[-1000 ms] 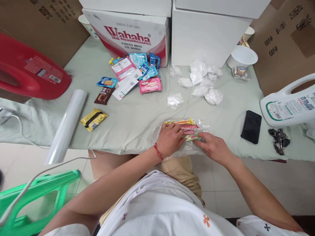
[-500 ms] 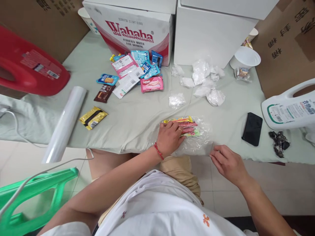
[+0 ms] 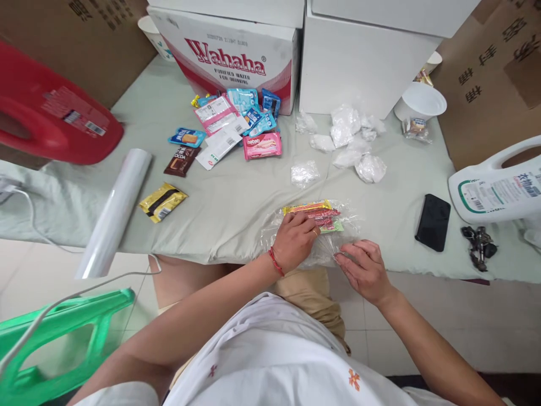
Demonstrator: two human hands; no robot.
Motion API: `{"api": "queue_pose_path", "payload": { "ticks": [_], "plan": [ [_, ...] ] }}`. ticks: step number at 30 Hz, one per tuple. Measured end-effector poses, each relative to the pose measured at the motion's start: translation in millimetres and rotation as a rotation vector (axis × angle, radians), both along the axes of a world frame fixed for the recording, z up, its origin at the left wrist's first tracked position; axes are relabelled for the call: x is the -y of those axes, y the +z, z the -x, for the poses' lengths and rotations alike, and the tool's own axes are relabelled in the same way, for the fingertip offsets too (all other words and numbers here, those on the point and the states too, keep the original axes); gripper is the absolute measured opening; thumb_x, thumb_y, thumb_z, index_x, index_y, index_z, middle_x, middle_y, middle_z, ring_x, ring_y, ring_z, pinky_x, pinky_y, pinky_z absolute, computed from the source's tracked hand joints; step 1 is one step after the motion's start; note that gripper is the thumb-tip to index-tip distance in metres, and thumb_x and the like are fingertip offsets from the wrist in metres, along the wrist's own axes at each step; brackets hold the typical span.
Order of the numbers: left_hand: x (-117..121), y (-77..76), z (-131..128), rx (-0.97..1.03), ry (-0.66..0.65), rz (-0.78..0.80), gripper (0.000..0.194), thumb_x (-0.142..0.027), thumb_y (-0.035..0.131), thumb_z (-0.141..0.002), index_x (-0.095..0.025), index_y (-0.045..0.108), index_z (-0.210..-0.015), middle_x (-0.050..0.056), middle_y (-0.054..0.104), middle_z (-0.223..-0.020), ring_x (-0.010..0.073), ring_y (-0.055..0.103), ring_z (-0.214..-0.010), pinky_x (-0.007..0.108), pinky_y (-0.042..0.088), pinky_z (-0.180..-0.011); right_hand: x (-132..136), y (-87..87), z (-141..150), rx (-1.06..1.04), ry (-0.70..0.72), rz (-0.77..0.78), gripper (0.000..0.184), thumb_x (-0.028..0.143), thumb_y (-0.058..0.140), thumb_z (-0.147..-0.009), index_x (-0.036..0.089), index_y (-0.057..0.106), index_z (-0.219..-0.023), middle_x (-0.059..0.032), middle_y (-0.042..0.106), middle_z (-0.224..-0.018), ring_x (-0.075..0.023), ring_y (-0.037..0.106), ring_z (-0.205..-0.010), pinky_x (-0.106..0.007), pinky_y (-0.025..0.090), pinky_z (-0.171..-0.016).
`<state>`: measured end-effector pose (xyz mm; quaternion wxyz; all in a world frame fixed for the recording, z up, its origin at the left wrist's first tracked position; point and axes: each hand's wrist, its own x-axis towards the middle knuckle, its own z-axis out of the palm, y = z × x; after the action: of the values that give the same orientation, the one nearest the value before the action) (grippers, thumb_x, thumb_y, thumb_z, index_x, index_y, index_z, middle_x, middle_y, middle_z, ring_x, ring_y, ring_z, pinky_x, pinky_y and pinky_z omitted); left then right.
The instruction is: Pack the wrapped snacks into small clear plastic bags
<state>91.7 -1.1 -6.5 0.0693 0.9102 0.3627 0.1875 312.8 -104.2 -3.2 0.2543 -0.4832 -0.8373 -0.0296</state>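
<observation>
While the slim snack packets [image 3: 324, 213] are pressed down by the left hand [image 3: 295, 242], whose grip cannot be told, a pleated edge of clear plastic film [image 3: 326, 247] is pinched in the right hand [image 3: 364, 270]. On the film, near the counter's [image 3: 230, 217] front edge, yellow, red and green packets are already set side by side; no closed wrap can be made out. Thin, glossy and crinkled, the film is splayed loosely around them, with crumpled whitish bundles [image 3: 343, 128] strewn farther back.

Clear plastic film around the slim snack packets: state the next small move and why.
Probably draw the clear crinkled plastic film over the slim colourful snack packets: the right hand pinches gathered film while the left hand lies on them.
</observation>
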Motion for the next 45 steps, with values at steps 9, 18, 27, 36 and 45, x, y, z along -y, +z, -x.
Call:
{"api": "queue_pose_path", "payload": {
  "ticks": [9, 18, 27, 36, 45],
  "plan": [
    [-13, 10.7, 3, 0.0, -0.193, 0.206, 0.033, -0.016, 0.042, -0.103, -0.019, 0.075, -0.099, 0.008, 0.076, -0.107, 0.0238, 0.066, -0.106, 0.04, 0.049, -0.095, -49, 17.8, 13, 0.143, -0.119, 0.104, 0.031, 0.013, 0.044, -0.101, 0.025, 0.071, -0.112, -0.0091, 0.072, -0.121, -0.0179, 0.066, -0.087, -0.031, 0.044, -0.073],
    [-40, 28.3, 75, 0.672, 0.0, 0.94, 0.043, -0.043, 0.037, -0.104, -0.018, 0.065, -0.125, 0.014, 0.073, -0.121, 0.0233, 0.073, -0.1, 0.042, 0.058, -0.092, -115, 23.2, 22, 0.183, -0.206, 0.557, 0.032, 0.031, 0.035, -0.109, 0.022, 0.066, -0.104, -0.0067, 0.071, -0.094, -0.0188, 0.062, -0.078, -0.028, 0.03, -0.06],
    [-4, 14.8, 113, 0.396, 0.044, 0.389, 0.074, -0.055, 0.054, -0.095, -0.024, 0.032, -0.159, 0.019, 0.046, -0.153, 0.0316, 0.052, -0.129, 0.05, 0.044, -0.107, -128, 25.9, 22, 0.113, -0.154, 0.665, 0.028, 0.03, 0.036, -0.106, 0.022, 0.058, -0.09, -0.0039, 0.068, -0.082, -0.0195, 0.058, -0.071, -0.029, 0.03, -0.061],
    [-12, 13.1, 142, 0.071, 0.004, 0.362, 0.03, -0.018, 0.048, -0.092, -0.026, 0.076, -0.1, 0.006, 0.078, -0.1, 0.0219, 0.066, -0.096, 0.045, 0.043, -0.097, -129, 26.3, 21, 0.079, -0.155, 0.655, 0.027, 0.031, 0.037, -0.104, 0.023, 0.059, -0.09, -0.0034, 0.069, -0.079, -0.0196, 0.058, -0.067, -0.029, 0.03, -0.061],
    [-7, 19.3, 149, 0.388, 0.548, 0.367, 0.03, -0.036, 0.044, -0.101, -0.022, 0.068, -0.113, 0.007, 0.067, -0.109, 0.022, 0.062, -0.1, 0.04, 0.051, -0.092, -130, 24.6, 24, 0.099, -0.18, 0.653, 0.028, 0.032, 0.037, -0.104, 0.022, 0.059, -0.09, -0.0046, 0.068, -0.077, -0.0206, 0.057, -0.066, -0.029, 0.029, -0.06]
  ]
}}
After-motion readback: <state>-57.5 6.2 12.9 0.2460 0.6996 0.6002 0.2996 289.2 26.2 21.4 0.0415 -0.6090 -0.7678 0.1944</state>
